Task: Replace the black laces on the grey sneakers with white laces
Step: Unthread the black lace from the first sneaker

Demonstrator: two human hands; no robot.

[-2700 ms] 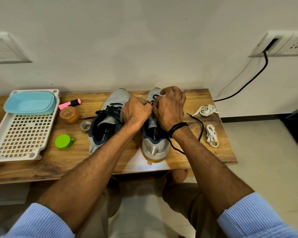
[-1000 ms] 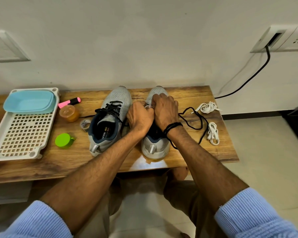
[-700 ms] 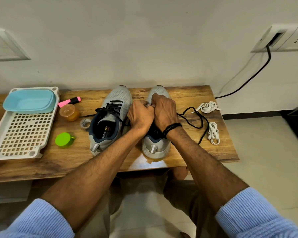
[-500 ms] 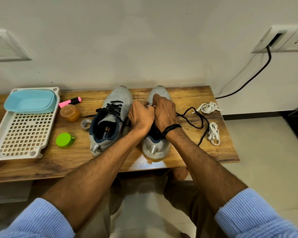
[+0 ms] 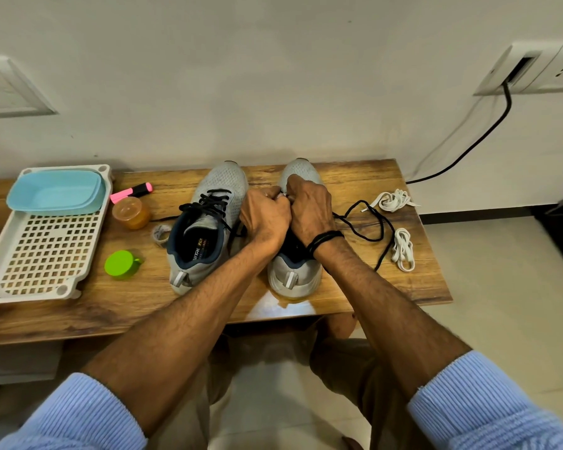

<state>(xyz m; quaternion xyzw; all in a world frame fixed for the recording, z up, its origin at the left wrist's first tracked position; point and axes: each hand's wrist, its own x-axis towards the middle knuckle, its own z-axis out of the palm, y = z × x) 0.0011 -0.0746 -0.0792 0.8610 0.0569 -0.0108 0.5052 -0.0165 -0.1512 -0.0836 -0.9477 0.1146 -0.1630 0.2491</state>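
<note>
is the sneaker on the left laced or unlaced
Laced: a black lace criss-crosses the front of the left sneaker; whether it is knotted, cannot tell.

- My left sneaker (image 5: 223, 185) is pale grey mesh with a navy collar and a dark insole, laced in black.
- My right sneaker (image 5: 293, 277) is the same grey, with a silvery tab at the heel.
- The black lace (image 5: 368, 237) lies loose on the table (image 5: 355, 177), which is warm brown with streaky wood grain.
- The white laces (image 5: 402, 250) come in two bundles.
- The tray (image 5: 46, 251) is off-white, pierced with a grid of square holes.
- The tub (image 5: 56, 191) is light blue.
- The highlighter (image 5: 130, 191) is pink and black, the jar (image 5: 131, 213) amber and the lid (image 5: 121, 264) bright green.
- My sleeves (image 5: 78, 417) are pale blue and finely ribbed.
- My wristband (image 5: 325, 240) is black.
</note>
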